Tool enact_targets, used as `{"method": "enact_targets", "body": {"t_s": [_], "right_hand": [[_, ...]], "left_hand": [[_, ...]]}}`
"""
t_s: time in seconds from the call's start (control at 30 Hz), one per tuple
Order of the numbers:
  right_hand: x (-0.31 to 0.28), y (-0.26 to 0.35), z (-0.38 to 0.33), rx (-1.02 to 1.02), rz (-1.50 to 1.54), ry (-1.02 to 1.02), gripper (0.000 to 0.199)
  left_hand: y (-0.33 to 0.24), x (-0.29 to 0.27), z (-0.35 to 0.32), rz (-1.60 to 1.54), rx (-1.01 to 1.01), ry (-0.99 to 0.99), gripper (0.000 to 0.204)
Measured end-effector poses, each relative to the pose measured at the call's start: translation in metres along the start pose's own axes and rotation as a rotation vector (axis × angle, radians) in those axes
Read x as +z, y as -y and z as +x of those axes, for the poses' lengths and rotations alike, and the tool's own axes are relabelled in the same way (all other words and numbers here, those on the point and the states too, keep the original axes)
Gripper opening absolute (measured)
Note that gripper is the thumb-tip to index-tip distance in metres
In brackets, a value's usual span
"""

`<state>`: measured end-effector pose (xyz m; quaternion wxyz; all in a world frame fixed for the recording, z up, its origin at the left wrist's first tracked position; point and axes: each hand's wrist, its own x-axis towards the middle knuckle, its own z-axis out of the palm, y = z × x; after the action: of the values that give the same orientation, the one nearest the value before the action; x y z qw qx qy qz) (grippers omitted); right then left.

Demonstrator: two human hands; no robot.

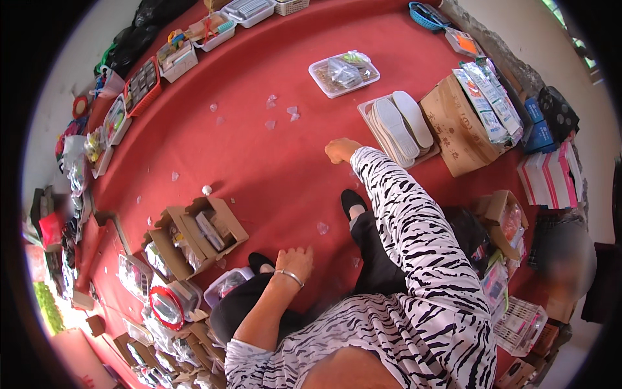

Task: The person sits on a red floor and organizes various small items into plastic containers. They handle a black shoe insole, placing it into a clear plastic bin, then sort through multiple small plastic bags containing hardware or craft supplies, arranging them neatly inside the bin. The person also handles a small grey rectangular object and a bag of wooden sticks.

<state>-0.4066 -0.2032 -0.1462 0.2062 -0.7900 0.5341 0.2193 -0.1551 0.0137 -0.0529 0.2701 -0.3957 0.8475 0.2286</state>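
- Right hand (341, 150): grip closed into a loose fist, knuckles down on the red cloth (272, 155); whether anything is pinched inside cannot be told.
- Right arm in a zebra-striped sleeve (408, 220), stretched forward across the cloth.
- Left hand (295, 261): fingers spread apart, palm flat on the red cloth, holding nothing; silver bangle (289, 277) at the wrist.
- Small clear plastic scraps (282, 111) scattered on the cloth, well ahead of the right hand; one more clear scrap (322, 227) lies between the two hands.
- Small white ball-like bit (207, 190) on the cloth, just above the open cardboard box.
- Open cardboard box (194, 236) with small packaged goods inside, left of the left hand, near it but apart.
- Clear plastic tub (225, 284) beside the person's knee, below that box.
- Black shoes: one (352, 202) just under the right forearm, one (260, 262) just left of the left hand.
- White shoe insoles (403, 122) stacked in a shallow tray, right of the right hand, near it.
- Clear tray with bagged items (343, 73) further up the cloth, beyond the insoles.
- Brown cardboard box (457, 126) with packets (489, 97) leaning on it, right of the insoles.
- Trays and baskets of small goods (142, 84) line the cloth's left and far edges.
- Round red-rimmed mirror (166, 307) lower left among more boxes.
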Motion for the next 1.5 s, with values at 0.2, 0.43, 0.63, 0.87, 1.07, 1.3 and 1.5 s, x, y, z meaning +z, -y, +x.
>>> {"method": "enact_targets", "body": {"t_s": [0.2,0.43,0.63,0.87,1.07,1.3,1.5], "right_hand": [[0.041,-0.05,0.066,0.114,0.097,-0.17,0.019],[0.059,-0.092,0.142,0.315,0.238,-0.325,0.028],[0.048,-0.13,0.187,0.415,0.195,-0.442,0.054],[0.033,-0.161,0.217,0.435,0.2,-0.467,0.071],[0.012,-0.169,0.227,0.47,0.263,-0.367,0.084],[0.017,-0.177,0.238,0.519,0.271,-0.265,0.09],[0.025,-0.185,0.25,0.521,0.159,-0.268,0.087]], "left_hand": [[0.017,0.023,0.009,0.008,-0.02,-0.018,0.05],[0.027,0.005,0.024,-0.078,-0.031,-0.014,0.051],[0.04,0.016,0.037,-0.056,-0.072,0.031,0.053],[0.042,0.007,0.054,-0.084,-0.051,0.052,0.054],[0.047,0.002,0.067,-0.07,-0.054,0.108,0.054],[0.055,0.008,0.074,-0.087,-0.047,0.087,0.054],[0.06,0.01,0.08,-0.066,-0.048,0.091,0.053]]}}
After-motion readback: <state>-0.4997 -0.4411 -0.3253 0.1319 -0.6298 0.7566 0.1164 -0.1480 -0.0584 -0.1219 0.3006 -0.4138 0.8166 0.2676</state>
